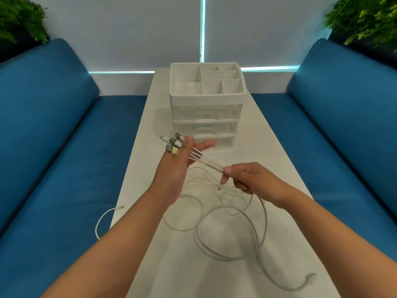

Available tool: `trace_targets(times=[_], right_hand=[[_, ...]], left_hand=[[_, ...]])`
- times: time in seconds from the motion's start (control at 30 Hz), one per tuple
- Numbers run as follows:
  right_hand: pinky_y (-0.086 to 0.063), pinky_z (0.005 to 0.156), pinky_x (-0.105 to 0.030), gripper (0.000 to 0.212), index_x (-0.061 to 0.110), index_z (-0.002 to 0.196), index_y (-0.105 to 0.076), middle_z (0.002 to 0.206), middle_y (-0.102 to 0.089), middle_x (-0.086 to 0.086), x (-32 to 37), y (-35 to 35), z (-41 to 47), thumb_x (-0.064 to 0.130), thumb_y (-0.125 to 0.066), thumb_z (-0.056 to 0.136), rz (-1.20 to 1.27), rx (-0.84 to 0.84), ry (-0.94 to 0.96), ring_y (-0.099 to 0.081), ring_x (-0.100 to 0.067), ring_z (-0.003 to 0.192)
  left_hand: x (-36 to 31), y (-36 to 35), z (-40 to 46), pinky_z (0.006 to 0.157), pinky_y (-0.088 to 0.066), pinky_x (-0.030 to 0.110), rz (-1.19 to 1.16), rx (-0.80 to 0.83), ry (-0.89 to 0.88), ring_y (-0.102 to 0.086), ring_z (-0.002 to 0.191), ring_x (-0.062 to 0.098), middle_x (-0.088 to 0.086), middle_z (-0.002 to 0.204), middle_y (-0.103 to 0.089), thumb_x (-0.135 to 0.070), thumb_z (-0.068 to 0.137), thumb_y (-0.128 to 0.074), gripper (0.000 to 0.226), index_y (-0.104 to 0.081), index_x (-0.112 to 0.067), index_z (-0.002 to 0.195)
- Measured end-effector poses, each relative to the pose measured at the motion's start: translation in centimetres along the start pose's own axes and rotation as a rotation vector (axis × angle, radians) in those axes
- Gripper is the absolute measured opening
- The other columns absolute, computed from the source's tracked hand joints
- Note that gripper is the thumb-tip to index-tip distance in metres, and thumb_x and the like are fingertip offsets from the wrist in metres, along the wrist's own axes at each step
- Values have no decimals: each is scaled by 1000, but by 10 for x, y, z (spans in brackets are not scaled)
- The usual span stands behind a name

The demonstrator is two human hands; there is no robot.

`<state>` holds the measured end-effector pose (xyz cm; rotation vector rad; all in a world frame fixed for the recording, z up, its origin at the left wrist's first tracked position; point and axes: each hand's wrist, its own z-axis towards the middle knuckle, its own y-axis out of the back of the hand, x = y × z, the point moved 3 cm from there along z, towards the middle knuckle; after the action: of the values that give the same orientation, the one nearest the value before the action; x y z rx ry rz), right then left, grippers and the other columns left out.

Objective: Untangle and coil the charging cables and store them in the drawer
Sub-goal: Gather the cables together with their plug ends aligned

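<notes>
Several white charging cables [232, 216] lie in loose loops on the white table [268, 160]. My left hand [176, 168] holds their plug ends [175, 144] bunched at the fingers, above the table. From there the strands run taut to my right hand [242, 176], which pinches them together. One cable end [312, 277] rests near the table's right front, and another [121, 206] hangs off the left edge. Beyond my hands stands a white three-drawer organiser [207, 117], all drawers closed.
The organiser's top tray [206, 79] has several empty compartments. Blue sofas [53, 147] flank the narrow table on both sides. Green plants [365, 20] stand at the back corners, against a pale wall.
</notes>
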<state>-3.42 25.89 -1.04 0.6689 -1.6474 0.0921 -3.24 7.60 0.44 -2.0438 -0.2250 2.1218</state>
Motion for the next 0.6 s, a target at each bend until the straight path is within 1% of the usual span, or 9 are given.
trace_targets(times=[0.03, 0.07, 0.13, 0.2, 0.3, 0.37, 0.47, 0.53, 0.6], right_hand=[[-31, 55, -17, 32, 16, 88, -76, 54, -44, 9, -1, 2, -2, 41, -56, 91, -27, -10, -1, -36, -6, 53], [-34, 56, -13, 25, 19, 91, -77, 57, -53, 11, -3, 5, -3, 37, -59, 91, -40, -36, 1, -42, -2, 54], [-39, 58, -9, 14, 21, 94, -78, 74, -70, 13, -4, 10, -3, 26, -67, 87, -35, -98, 20, -52, 3, 62], [-43, 64, -7, 11, 21, 91, -78, 85, -74, 11, -6, 13, -6, 17, -71, 83, -14, -144, 37, -60, 4, 69], [-45, 69, -6, 11, 20, 81, -76, 81, -75, 9, -6, 20, -11, 10, -75, 79, -36, -193, 38, -65, 1, 76], [-44, 63, -7, 13, 24, 75, -75, 73, -73, 12, -2, 28, -12, 12, -78, 78, -124, -278, 40, -62, 2, 68], [-36, 48, -6, 11, 25, 73, -73, 56, -62, 16, 7, 38, -12, 17, -78, 78, -291, -397, 52, -51, 3, 50], [-33, 44, -8, 8, 23, 74, -72, 53, -57, 12, 11, 37, -12, 21, -77, 80, -407, -405, 39, -47, 2, 46], [-34, 47, -13, 11, 22, 75, -69, 57, -57, 10, 9, 34, -12, 28, -75, 81, -528, -363, 2, -49, -1, 50]], left_hand=[[4, 0, -3, 105, -40, 33, 34, 15, 14, -63, 117, 11, 2, 111, -74, -39, 101, -39, 39, -71, -33, 79], [9, 0, -5, 106, -40, 34, 37, 16, 32, -62, 117, 12, 2, 111, -74, -39, 101, -39, 37, -69, -31, 81], [19, 1, -6, 104, -44, 38, -13, 8, 83, -65, 113, 16, 6, 111, -74, -36, 102, -41, 29, -59, -19, 89], [27, 3, -6, 100, -50, 42, -13, 7, 142, -69, 108, 20, 9, 110, -74, -35, 102, -42, 25, -54, -14, 93], [35, -1, -8, 94, -55, 46, -22, 37, 231, -71, 101, 26, 14, 107, -74, -31, 101, -46, 21, -52, -14, 91], [34, -8, -8, 90, -57, 42, -47, 44, 233, -72, 98, 28, 15, 106, -74, -29, 102, -46, 21, -54, -13, 91], [28, -16, -3, 87, -59, 37, -100, 30, 193, -72, 97, 28, 13, 105, -75, -27, 102, -46, 19, -56, -13, 93], [27, -17, 0, 86, -59, 36, -122, 28, 193, -72, 98, 29, 15, 105, -74, -27, 102, -47, 18, -56, -13, 93], [28, -16, 0, 85, -59, 35, -119, 33, 202, -72, 98, 29, 16, 105, -74, -26, 102, -48, 17, -54, -13, 93]])
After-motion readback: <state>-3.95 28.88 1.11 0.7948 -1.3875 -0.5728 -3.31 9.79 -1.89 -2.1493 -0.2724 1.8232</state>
